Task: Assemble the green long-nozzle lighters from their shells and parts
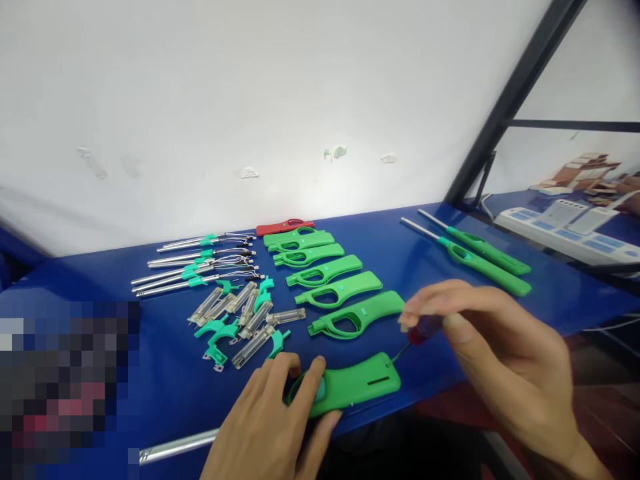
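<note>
Near the table's front edge lies a green stick lighter (357, 383) with a long metal tube (180, 445) pointing left. My left hand (270, 420) grips its middle around the trigger opening and presses it to the table. In my right hand (515, 373) is a small screwdriver (419, 332) with a dark red handle, pinched between thumb and fingers. The tilted shaft's tip meets the upper right end of the lighter's handle. Just beyond lies an open green handle shell (373, 312), in a row with several more like it.
Clear fuel tanks (254, 343) and teal triggers (220, 327) are piled left of centre. Metal tubes with wires (173, 270) lie behind them. A red shell (285, 227) tops the row. Two lighters (493, 270) lie at right, before a black metal frame (505, 113). A white wall stands behind the blue table (170, 373).
</note>
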Demonstrator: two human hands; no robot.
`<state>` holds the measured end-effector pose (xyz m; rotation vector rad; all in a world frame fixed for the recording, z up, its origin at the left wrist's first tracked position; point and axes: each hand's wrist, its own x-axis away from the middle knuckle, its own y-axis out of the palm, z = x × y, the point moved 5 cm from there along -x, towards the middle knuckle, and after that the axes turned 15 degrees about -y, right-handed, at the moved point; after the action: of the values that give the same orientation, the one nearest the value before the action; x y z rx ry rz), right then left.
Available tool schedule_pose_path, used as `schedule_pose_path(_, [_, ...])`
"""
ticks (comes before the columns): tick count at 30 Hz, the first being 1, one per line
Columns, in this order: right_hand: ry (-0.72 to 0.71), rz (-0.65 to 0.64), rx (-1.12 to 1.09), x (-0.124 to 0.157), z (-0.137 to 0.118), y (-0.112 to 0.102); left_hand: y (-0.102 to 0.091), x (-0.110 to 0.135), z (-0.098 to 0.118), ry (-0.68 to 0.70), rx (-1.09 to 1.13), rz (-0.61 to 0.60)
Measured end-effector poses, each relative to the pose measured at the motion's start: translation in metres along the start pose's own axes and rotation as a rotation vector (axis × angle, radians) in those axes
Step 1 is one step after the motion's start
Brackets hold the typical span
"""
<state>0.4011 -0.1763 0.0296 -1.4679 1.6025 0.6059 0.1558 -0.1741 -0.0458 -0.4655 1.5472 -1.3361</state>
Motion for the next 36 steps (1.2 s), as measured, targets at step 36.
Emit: schedule_pose_path(36, [-0.018, -0.146, 0.061, 0.011, -0.004, 0.009, -0.002, -0.001, 0.000, 0.004, 0.019, 0.008])
